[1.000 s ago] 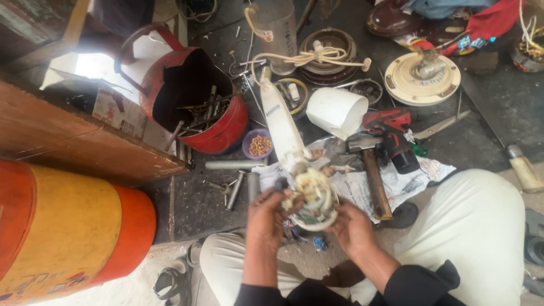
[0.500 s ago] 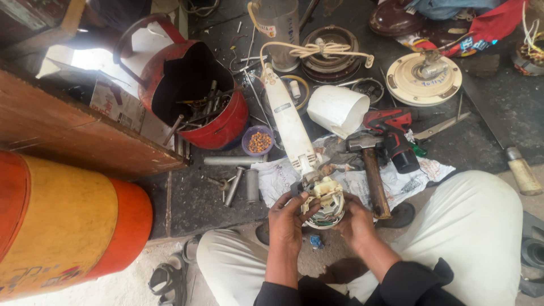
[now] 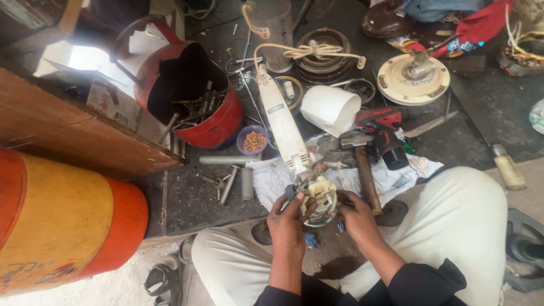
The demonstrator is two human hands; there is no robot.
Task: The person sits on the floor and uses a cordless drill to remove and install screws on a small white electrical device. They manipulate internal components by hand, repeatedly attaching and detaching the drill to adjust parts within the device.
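Both my hands hold a small opened motor part [image 3: 320,195] with cream plastic and metal windings, low in the middle of the view between my knees. My left hand [image 3: 289,218] grips its left side, thumb over the top. My right hand [image 3: 356,215] cups its right side. A long white appliance handle [image 3: 281,122] with a cream cord [image 3: 309,52] runs up and away from the motor part. Crumpled newspaper [image 3: 396,173] lies under it.
A red cut-open cylinder [image 3: 218,122] full of tools stands upper left. A white plastic cup [image 3: 328,107], a hammer [image 3: 365,173], a red drill [image 3: 385,130], a bowl of small parts [image 3: 253,140] and a cream fan motor [image 3: 413,76] surround the work. An orange-yellow drum [image 3: 62,221] lies left.
The view has shifted slightly and the motor part sits lower toward my lap. My hands have regripped it, both still around it.
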